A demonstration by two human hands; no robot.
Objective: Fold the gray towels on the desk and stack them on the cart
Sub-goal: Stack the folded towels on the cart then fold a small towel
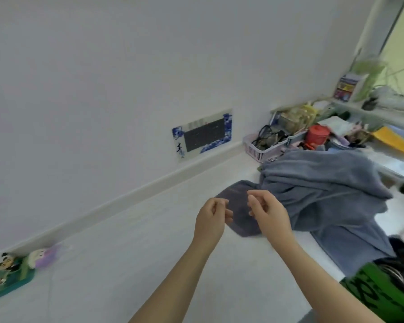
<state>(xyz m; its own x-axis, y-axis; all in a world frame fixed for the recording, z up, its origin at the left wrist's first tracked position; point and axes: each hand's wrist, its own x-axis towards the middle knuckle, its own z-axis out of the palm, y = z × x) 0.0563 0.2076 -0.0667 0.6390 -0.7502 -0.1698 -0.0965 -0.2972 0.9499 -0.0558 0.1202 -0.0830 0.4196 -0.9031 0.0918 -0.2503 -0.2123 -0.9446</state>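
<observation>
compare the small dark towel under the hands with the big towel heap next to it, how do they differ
The small towel is darker, purplish gray; the big towel is lighter, bluish gray. The small towel lies flat on the desk; the big towel is bunched in a heap, far larger, draping over the desk's near edge. Both look like soft terry.

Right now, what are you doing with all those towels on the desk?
A person is sorting gray towels on the white desk. Both hands hover over a small dark gray towel lying flat; the left hand and right hand have curled fingers, but whether they pinch the cloth is unclear. To the right, a big heap of unfolded gray towels waits. Behind it sit a pink basket and a red container. No cart is visible.
</observation>
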